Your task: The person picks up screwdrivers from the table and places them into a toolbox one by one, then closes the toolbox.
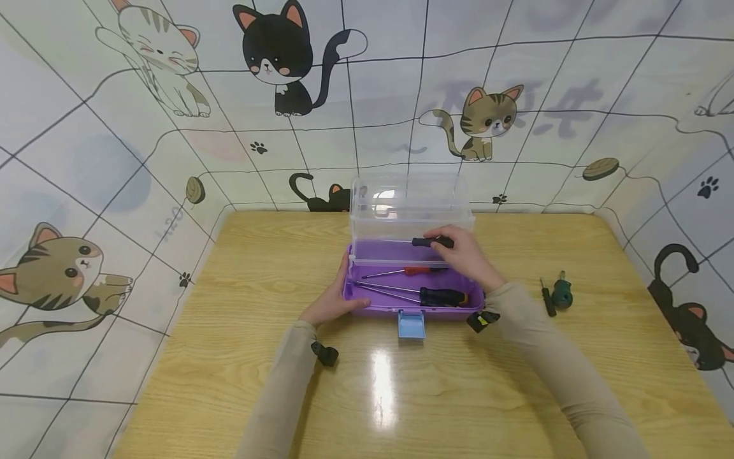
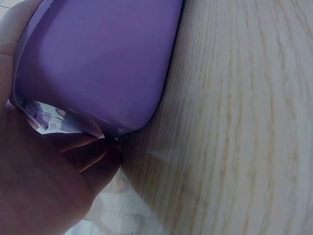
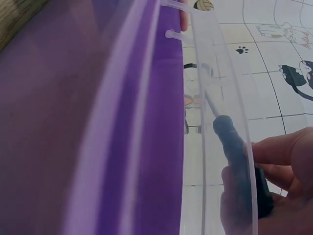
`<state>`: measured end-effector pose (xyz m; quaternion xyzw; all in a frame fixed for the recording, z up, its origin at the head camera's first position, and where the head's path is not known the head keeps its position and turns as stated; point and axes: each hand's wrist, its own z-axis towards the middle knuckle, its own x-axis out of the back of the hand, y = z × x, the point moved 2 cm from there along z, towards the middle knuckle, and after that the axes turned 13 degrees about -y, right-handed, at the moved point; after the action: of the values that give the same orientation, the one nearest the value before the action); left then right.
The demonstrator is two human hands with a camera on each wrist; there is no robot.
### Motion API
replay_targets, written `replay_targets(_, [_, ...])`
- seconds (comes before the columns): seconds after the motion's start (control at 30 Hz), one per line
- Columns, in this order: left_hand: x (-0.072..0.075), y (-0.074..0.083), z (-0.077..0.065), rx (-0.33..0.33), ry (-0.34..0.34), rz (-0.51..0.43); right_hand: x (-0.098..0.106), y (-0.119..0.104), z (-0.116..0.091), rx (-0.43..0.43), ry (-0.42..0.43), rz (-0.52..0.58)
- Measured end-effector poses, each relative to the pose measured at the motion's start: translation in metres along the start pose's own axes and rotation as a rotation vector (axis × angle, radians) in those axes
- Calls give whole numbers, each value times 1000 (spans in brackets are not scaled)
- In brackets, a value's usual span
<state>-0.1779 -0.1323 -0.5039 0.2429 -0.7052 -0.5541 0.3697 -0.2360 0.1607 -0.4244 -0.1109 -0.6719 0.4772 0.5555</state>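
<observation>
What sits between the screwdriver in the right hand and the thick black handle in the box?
Head view: the red-handled screwdriver, plus the lower edge of the clear lid.

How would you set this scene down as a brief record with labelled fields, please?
Container: purple box, clear lid open, blue latch at the front
Inside: red-handled screwdriver, thick black-handled screwdriver
Left grip: holds the box at its left end
Right grip: holds a slim black-handled screwdriver toward the rear, shaft pointing left
Held tool touching the box: cannot tell
Outside, to the right: small black screwdriver, stubby green screwdriver
Surface: wooden table
</observation>
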Motion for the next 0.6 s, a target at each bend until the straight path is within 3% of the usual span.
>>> replay_targets(0.3, [-1, -2, 1, 2, -2, -3, 0, 1, -6, 48, 52, -50])
replay_targets(0.6, [0, 3, -2, -7, -11, 9, 17, 2, -25, 39, 107, -24])
